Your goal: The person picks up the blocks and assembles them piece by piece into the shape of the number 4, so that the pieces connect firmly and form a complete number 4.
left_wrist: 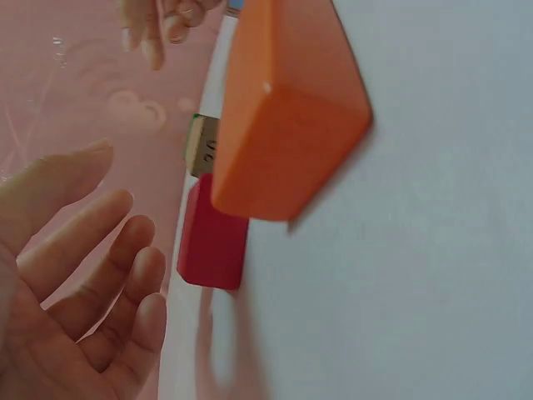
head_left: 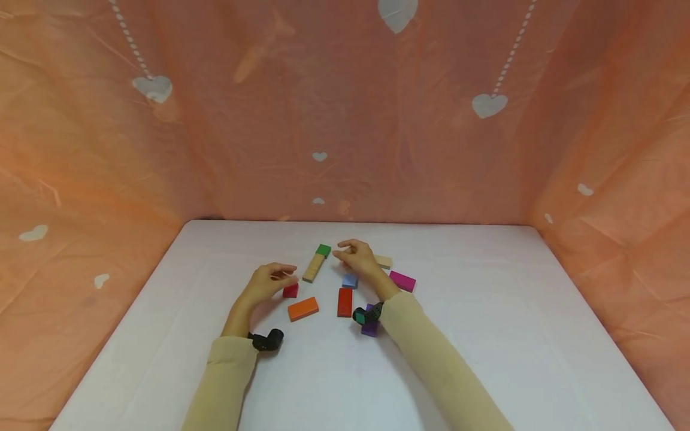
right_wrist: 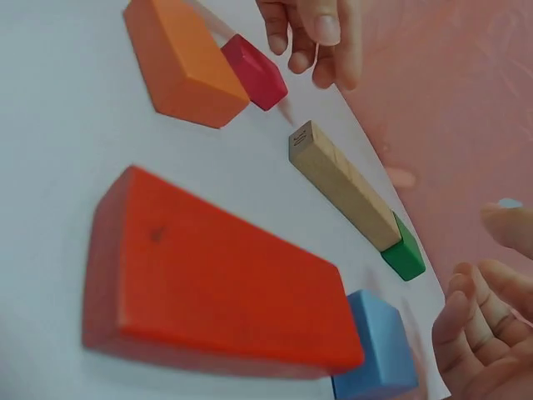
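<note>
My left hand [head_left: 266, 282] hovers above a small crimson block [head_left: 290, 291], its fingers loosely bent with nothing between them. In the left wrist view the crimson block [left_wrist: 212, 237] lies beyond those fingertips. My right hand [head_left: 357, 256] is held over the far part of the blocks, fingers relaxed and holding nothing. Between the hands lies a long plain wooden block [head_left: 314, 267], end to end with a green block [head_left: 323, 251]. A light blue block [head_left: 350, 281] sits under the right hand, touching the end of a red block [right_wrist: 225, 283].
An orange block [head_left: 303, 309] lies nearer the front. The right wrist partly covers a purple block [head_left: 369, 329]. A magenta block [head_left: 402, 281] and a pale wooden block [head_left: 384, 261] lie right of the right hand. The white table [head_left: 485, 335] meets a pink curtain at the back.
</note>
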`<state>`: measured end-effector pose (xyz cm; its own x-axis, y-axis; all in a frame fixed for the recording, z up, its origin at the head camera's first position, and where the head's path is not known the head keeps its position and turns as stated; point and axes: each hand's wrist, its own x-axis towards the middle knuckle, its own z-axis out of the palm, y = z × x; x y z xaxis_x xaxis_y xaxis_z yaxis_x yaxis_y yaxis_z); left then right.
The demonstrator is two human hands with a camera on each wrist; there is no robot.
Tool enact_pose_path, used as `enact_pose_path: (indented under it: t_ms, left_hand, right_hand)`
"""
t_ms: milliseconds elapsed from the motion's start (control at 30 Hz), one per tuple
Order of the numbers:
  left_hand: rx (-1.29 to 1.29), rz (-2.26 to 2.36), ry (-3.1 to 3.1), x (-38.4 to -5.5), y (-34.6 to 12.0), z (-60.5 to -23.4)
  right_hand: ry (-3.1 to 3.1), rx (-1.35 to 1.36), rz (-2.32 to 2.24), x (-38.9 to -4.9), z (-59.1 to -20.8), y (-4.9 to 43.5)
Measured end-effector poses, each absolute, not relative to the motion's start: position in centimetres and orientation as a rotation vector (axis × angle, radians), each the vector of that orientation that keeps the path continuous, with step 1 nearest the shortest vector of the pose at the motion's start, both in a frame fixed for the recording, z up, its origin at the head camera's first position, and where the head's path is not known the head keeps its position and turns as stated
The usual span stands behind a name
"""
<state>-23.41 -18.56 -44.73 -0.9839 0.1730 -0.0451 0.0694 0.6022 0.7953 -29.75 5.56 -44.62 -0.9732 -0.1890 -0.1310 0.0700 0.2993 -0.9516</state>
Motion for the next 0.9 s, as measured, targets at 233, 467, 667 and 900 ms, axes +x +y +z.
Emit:
enact_pose_path:
  t_ms: [233, 467, 667, 900]
  left_hand:
    - [0.203, 1.345, 2.704, -23.0, -19.2, -44.8]
    - [0.263, 1.329, 2.712, -22.8, -20.1, -45.2]
    - [0.275, 1.301, 2.705, -22.7, -20.5, -45.4]
    - [0.252, 1.270, 2.689, -22.7, -20.8, -45.4]
  right_hand:
    - [2.379, -0.157, -1.691, -28.7, -44.4, 6.4]
    - [2.383, -0.239, -1.645, -27.6, -44.6, 7.2]
    - [2.334, -0.253, -1.675, -26.5, -44.6, 7.6]
    - [2.288, -0.300, -1.685, -25.2, -45.0, 7.4]
